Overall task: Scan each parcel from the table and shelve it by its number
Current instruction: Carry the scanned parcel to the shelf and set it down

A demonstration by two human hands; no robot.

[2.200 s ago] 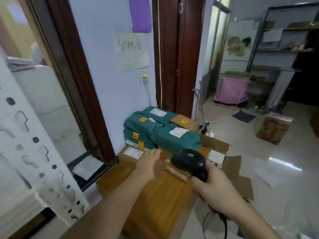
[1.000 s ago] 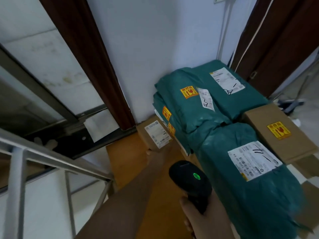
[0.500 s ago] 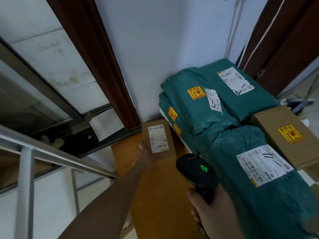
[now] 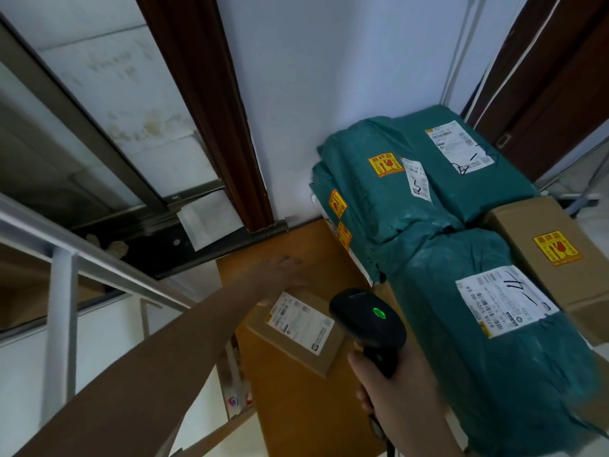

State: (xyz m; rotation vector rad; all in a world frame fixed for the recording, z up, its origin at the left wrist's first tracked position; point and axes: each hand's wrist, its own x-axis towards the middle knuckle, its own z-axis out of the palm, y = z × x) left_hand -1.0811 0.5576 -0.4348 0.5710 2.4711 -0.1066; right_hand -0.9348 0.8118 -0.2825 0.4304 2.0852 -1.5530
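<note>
A small brown cardboard parcel (image 4: 304, 338) with a white label lies on the wooden table (image 4: 296, 413), just left of the scanner. My left hand (image 4: 280, 270) is blurred, fingers spread flat at the parcel's far corner, not gripping it. My right hand (image 4: 395, 394) grips a black barcode scanner (image 4: 367, 319) whose green light is on, its head beside the parcel's label. Right of it is a pile of green bagged parcels: a near one (image 4: 494, 351) with a hand-numbered label, and two behind (image 4: 372, 196) (image 4: 468, 159).
A larger brown box (image 4: 543, 249) with a yellow fragile sticker sits at the pile's right. A grey metal shelf frame (image 4: 62, 291) stands at the left. A dark wooden door post (image 4: 204, 110) and the white wall back the table.
The small brown parcel has been drawn from beside the green pile toward me and turned. My left hand has let go of it and is now at its far corner. The scanner stays held.
</note>
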